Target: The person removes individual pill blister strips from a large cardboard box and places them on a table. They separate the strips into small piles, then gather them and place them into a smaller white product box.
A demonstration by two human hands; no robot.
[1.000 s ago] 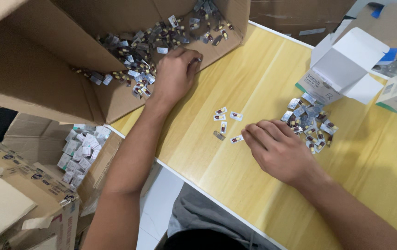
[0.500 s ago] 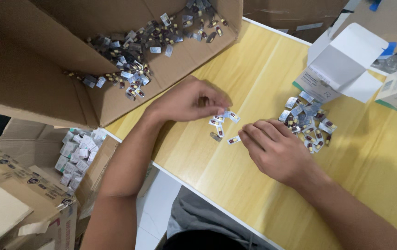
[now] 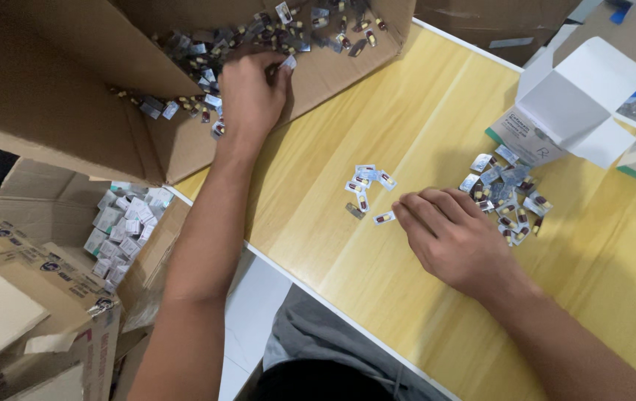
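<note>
I see left hand [image 3: 253, 93] inside the cardboard box [image 3: 58, 111], fingers curled on a capsule packet [image 3: 288, 62] (grip partly hidden) | right hand [image 3: 455, 238] flat, fingers relaxed, on the table [image 3: 422, 126] beside small packet cluster [image 3: 366, 186]

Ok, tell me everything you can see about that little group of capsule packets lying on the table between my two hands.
The little group of capsule packets is a loose handful of small silvery foil squares, each holding one capsule, some red and yellow. They lie flat and scattered on the yellow wooden table, one dark piece slightly apart at the lower left. The right hand rests just beside them, a fingertip next to the nearest packet. The left hand is away, in the cardboard box.
</note>
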